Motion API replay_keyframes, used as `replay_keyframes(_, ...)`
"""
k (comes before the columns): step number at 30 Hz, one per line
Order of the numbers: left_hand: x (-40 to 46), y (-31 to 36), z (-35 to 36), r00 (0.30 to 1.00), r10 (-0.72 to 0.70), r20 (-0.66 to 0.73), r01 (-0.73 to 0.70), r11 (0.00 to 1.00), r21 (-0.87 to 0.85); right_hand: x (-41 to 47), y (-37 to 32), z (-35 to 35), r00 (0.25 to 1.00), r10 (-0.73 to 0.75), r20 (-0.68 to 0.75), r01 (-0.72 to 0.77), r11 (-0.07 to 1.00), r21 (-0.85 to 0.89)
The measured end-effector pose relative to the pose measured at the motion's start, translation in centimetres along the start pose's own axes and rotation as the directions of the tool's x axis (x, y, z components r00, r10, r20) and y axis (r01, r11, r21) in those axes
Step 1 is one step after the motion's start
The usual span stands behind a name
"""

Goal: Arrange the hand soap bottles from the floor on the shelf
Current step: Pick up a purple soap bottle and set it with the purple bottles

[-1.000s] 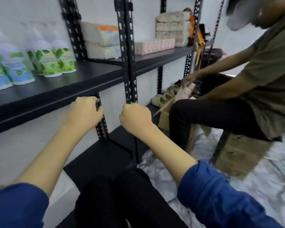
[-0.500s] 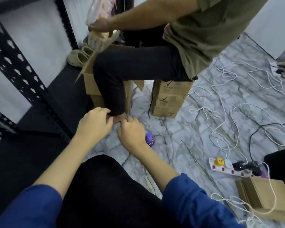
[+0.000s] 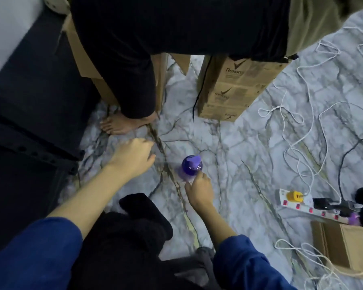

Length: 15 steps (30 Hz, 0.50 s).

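Observation:
A purple hand soap bottle (image 3: 190, 165) with a pump top stands upright on the marble floor (image 3: 235, 155). My right hand (image 3: 199, 188) reaches it from the near side, thumb and fingers curled against its lower body. My left hand (image 3: 132, 156) hovers over the floor to the bottle's left, a hand's width away, fingers loosely bent and holding nothing. The black bottom shelf board (image 3: 29, 97) runs along the left edge of the view.
Another person's bare foot (image 3: 122, 124) and black-trousered leg stand just beyond my left hand. Cardboard boxes (image 3: 233, 86) sit behind the bottle. A power strip (image 3: 308, 206), tangled white cords (image 3: 298, 114) and another box (image 3: 348, 245) lie to the right.
My view dropped from the shelf to the floor. Both hands came down from the shelf edge; the right one reached the purple bottle and the left one spread apart from it.

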<state>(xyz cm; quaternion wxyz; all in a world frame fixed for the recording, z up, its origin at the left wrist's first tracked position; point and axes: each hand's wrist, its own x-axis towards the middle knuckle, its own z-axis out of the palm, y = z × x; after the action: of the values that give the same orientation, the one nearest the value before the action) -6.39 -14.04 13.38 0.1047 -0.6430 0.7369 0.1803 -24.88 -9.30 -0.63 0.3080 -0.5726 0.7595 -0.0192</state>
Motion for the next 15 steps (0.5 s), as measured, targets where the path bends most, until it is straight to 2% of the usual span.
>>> replay_keyframes(3,1.8,-0.9,1.2,0.997,-0.024,0.070,0.021,0.999,0.035,2.6,0.9,1.9,0.992,0.120,-0.037,-0.106,0.957,0.270)
replay_keyframes(5,2.7,-1.7,2.3,0.995,-0.032,0.097,0.027,0.998,0.055,4.0,1.2,3.0,0.981,0.193,-0.008,-0.162,0.843,0.513)
replay_keyframes(7,3.4,-2.3,3.6,0.991,-0.042,0.124,0.034,0.997,0.067,5.1,1.7,4.3,0.974,0.224,0.022,-0.182,0.729,0.660)
replay_keyframes(15,4.9,-3.3,6.9,0.993,-0.048,0.105,0.052,0.998,-0.032,6.7,1.7,7.3,0.944,0.319,-0.083,-0.149,0.636,0.757)
